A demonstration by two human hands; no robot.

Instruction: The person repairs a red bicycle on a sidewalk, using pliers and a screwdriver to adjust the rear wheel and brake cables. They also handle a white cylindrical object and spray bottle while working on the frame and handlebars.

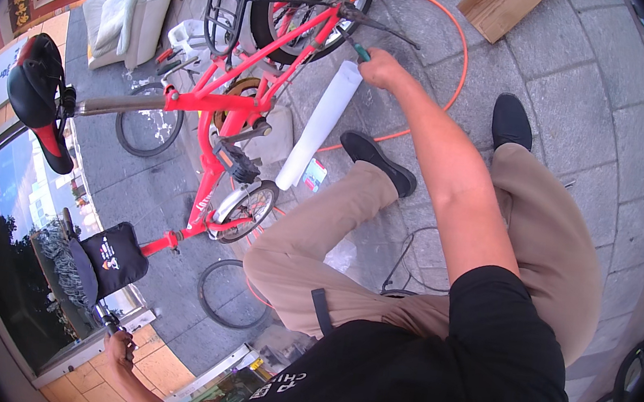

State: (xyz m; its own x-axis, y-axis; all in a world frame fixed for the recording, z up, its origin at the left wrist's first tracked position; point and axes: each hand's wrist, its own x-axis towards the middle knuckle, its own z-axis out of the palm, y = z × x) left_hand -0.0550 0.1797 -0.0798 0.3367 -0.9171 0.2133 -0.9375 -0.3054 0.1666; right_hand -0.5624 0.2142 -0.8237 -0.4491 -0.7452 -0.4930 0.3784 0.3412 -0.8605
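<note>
A red bicycle [214, 101] stands tilted across the view, with its black and red saddle [36, 81] at the far left. My left hand [118, 348] is closed round the handlebar grip [111, 323], below the black handlebar bag [115, 257]. With my right arm stretched forward, my right hand [381, 69] grips a green-handled tool [361, 51]; its head is too small to make out. The tool's dark end reaches toward the frame beside the rear wheel [313, 1], near the black kickstand [378, 25]. Whether it touches the bicycle I cannot tell.
A white roll [321, 125] lies beside the bicycle, near my shoe [378, 162]. An orange hose [464, 66] curves over the grey paving. Loose tyres [203, 299] lie on the ground. A covered armchair [129, 12] and a cardboard piece [503, 7] are farther off.
</note>
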